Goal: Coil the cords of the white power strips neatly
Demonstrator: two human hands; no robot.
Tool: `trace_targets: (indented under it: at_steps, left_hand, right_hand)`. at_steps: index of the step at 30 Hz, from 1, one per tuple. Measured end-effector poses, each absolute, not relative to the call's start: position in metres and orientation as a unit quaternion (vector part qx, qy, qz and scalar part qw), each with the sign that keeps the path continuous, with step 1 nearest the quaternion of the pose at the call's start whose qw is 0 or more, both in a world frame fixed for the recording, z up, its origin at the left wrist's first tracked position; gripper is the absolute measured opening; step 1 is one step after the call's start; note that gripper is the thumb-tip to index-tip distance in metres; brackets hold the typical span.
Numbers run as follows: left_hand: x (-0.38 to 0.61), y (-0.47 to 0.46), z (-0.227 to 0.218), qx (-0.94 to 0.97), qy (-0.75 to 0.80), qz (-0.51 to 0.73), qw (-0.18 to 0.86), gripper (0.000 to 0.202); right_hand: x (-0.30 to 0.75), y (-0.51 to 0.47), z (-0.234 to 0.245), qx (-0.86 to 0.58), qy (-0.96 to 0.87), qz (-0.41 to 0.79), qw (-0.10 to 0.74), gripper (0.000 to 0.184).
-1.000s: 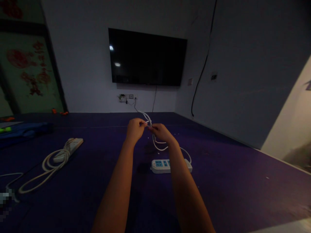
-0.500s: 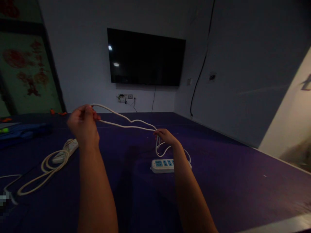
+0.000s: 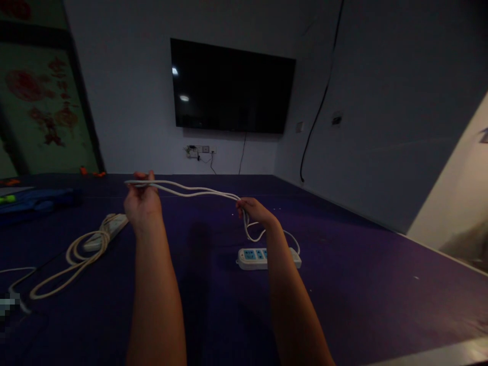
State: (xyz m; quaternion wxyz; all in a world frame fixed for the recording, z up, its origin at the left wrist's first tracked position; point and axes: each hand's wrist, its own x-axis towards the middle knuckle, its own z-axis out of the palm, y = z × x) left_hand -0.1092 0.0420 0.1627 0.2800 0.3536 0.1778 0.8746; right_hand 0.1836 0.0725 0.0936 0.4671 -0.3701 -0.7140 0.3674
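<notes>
A doubled white power cord (image 3: 190, 191) stretches between my two hands above the purple surface. My left hand (image 3: 144, 203) holds the looped end, its fingers curled up around the strands. On the other side, my right hand (image 3: 253, 209) pinches both strands together. Below it the cord hangs in a loose loop and runs behind my right forearm to a white power strip (image 3: 252, 259) with blue socket faces. That forearm covers part of the strip, which lies flat on the surface.
At left lies another power strip (image 3: 119, 226) with its cream cord (image 3: 78, 277) coiled over and beside it. Dark blue cloth (image 3: 46, 199) sits farther left. A television (image 3: 232, 86) hangs on the back wall; a black cable (image 3: 315, 117) runs down the right wall.
My left hand has turned palm up and shifted slightly right, with the loop now lying across its fingers. The two cord strands are closer together. My right hand has moved slightly left.
</notes>
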Motion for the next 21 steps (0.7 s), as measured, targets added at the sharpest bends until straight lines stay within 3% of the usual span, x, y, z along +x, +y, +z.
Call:
trace_targets:
  at_steps: [6, 11, 15, 21]
  left_hand:
    - [-0.099, 0.058, 0.142, 0.208, 0.201, 0.863, 0.415, 0.034]
    - [-0.074, 0.061, 0.131, 0.236, 0.373, 0.753, 0.488, 0.052]
    - [-0.046, 0.062, 0.130, 0.247, 0.430, 0.683, 0.537, 0.046]
    - [0.002, 0.056, 0.137, 0.298, 0.389, 0.644, 0.587, 0.037]
  right_hand:
    - [0.182, 0.073, 0.097, -0.360, -0.664, 0.395, 0.523, 0.038]
    - [0.177, 0.073, 0.102, -0.367, -0.628, 0.394, 0.562, 0.039]
    - [0.167, 0.073, 0.106, -0.368, -0.612, 0.392, 0.580, 0.037]
    - [0.155, 0.067, 0.114, -0.375, -0.616, 0.367, 0.588, 0.031]
